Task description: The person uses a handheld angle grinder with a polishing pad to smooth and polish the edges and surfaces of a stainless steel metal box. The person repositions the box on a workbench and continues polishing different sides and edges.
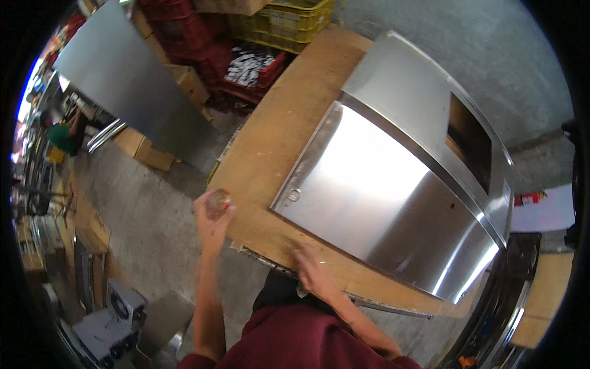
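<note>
My left hand (212, 224) is closed round a clear, brownish round object (218, 204) with a small red patch, held over the table's left edge; its kind is not plain. At the table's near edge is my right hand (314, 270), wearing a ring. Its fingers are smeared by motion, and a small pale bit shows just under it. Beyond both hands, a shiny sheet-metal panel (369, 190) lies flat on the wooden tabletop (264, 141), with a small ring-shaped piece (294, 195) at its left corner. Behind it is a metal panel with a rectangular cutout (412, 80).
Red crates (178, 31), one filled with small pale pieces, and a yellow crate (289, 24) stand beyond the table. A large metal sheet (135, 80) leans at upper left. Farther left, a person in green (64, 136) works low down. A grey machine (114, 320) sits at lower left.
</note>
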Motion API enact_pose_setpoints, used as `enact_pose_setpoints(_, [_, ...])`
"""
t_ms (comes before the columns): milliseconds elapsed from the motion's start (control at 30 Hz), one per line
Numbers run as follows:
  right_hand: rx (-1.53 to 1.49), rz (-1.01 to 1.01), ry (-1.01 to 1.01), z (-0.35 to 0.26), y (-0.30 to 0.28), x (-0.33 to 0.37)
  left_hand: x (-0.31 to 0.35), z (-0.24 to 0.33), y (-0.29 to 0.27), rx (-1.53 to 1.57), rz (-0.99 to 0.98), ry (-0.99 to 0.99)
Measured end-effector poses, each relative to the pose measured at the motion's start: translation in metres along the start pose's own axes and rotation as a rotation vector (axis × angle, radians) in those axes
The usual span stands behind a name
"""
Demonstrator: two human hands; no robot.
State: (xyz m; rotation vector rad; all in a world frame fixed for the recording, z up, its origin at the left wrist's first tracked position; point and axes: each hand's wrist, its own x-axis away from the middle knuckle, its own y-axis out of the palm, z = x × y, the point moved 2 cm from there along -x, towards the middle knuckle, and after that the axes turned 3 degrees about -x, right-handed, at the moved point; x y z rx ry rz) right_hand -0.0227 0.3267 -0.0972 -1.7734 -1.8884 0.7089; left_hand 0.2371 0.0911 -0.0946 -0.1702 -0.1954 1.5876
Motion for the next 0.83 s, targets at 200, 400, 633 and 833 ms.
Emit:
enact_pose_setpoints(200, [-0.038,0.153,0.766,0.032,-0.042,0.109,0.003,-0.085,0.026,-0.557,0.005,0.037])
enact_pose_setpoints(400, [0.151,0.169,0.897,0.063,-0.005,0.291,0.013,-0.094,0.041,-0.727,0.100,-0.029])
enact_pose_setpoints(633, [-0.222,0.418,0.775,-0.031,-0.131,0.175,0.040,0.021,-0.001,-0.075,0.078,-0.124])
enact_pose_setpoints(833, [-0.222,0.848,-0.581,-0.221,-0.326,0.127,0.140,0.288,-0.100,0.305,0.127,0.817])
